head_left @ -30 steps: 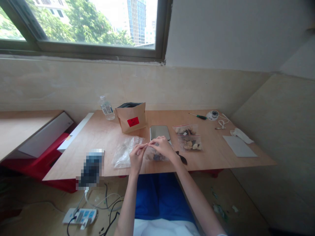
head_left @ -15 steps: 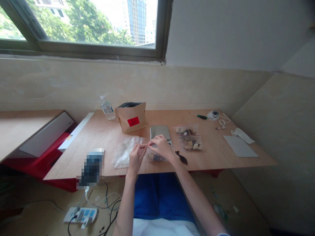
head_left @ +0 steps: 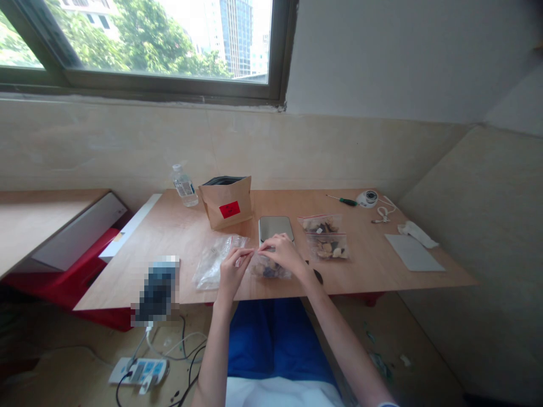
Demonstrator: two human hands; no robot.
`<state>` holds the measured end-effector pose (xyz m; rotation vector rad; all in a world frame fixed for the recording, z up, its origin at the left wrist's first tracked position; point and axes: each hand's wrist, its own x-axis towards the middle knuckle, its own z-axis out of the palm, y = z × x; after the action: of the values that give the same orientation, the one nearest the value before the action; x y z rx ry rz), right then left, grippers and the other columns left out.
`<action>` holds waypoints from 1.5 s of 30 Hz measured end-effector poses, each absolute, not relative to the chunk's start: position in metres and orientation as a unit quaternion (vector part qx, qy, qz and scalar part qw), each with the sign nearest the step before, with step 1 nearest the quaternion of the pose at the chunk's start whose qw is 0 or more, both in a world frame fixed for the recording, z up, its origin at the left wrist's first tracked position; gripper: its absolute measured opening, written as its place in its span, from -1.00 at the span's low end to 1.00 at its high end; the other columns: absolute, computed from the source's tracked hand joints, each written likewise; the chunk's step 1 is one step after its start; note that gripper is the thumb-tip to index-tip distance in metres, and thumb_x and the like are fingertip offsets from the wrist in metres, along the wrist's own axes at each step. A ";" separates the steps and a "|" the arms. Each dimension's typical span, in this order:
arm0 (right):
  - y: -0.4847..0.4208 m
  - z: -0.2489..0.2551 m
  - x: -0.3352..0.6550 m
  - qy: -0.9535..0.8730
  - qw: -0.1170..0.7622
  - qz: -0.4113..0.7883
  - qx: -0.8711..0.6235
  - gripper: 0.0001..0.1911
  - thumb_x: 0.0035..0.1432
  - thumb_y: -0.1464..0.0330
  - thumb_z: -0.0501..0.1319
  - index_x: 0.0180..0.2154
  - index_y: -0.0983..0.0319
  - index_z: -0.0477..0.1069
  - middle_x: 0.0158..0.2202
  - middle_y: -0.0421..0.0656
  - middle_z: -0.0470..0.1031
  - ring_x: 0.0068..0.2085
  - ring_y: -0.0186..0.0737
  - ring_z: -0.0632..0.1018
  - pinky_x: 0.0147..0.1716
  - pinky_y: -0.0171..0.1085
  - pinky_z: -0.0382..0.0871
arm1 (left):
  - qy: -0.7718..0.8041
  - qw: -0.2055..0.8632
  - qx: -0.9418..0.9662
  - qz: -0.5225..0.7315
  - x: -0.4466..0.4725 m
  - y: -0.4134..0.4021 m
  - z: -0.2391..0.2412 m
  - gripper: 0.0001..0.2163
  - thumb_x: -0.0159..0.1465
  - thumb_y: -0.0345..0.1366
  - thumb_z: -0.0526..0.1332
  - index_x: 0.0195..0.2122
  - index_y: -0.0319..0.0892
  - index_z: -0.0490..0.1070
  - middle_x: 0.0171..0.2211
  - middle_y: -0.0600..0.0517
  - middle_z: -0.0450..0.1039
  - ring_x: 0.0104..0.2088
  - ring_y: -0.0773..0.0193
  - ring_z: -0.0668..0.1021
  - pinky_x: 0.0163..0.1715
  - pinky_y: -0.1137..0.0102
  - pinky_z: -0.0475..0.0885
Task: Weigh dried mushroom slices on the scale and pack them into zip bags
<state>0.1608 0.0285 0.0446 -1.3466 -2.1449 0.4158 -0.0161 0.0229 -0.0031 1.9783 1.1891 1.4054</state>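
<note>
A small clear zip bag [head_left: 268,268] with dark and pale pieces inside lies near the front edge of the wooden table [head_left: 365,265]. My left hand [head_left: 231,271] pinches the bag's top edge at its left end. My right hand [head_left: 283,252] is closed over the same top edge further right, fingers pressed together on it. A limp clear plastic bag [head_left: 212,261] lies just left of my left hand. A flat grey digital scale [head_left: 275,227] sits right behind my hands.
Two filled zip bags [head_left: 326,236] lie to the right of the scale. A brown paper pouch with a red label [head_left: 226,201] and a water bottle [head_left: 184,186] stand at the back. A phone [head_left: 156,288], screwdriver [head_left: 343,200], white round device [head_left: 367,198] and paper sheet [head_left: 413,252] are also there.
My right hand has slid slightly to the right along the bag's top edge and the bag sits lower on the table. My left hand moved a little left and down.
</note>
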 end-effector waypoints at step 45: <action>0.008 -0.028 0.221 -0.556 0.506 0.362 -0.551 -0.72 0.05 0.16 0.22 -0.35 0.25 0.47 -0.32 -0.11 0.56 -0.25 -0.15 0.55 -0.19 -0.19 0.40 | 0.487 0.397 0.579 0.520 -0.028 0.028 -0.023 -0.77 0.14 -0.14 0.23 -0.34 -0.21 0.49 -0.35 -0.03 0.53 -0.29 0.22 0.54 -0.24 0.36 0.41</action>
<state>0.2206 0.0081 -0.0277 -1.3289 -1.3410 0.8726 -0.0282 0.0276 -0.0232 1.4660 1.2344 1.3170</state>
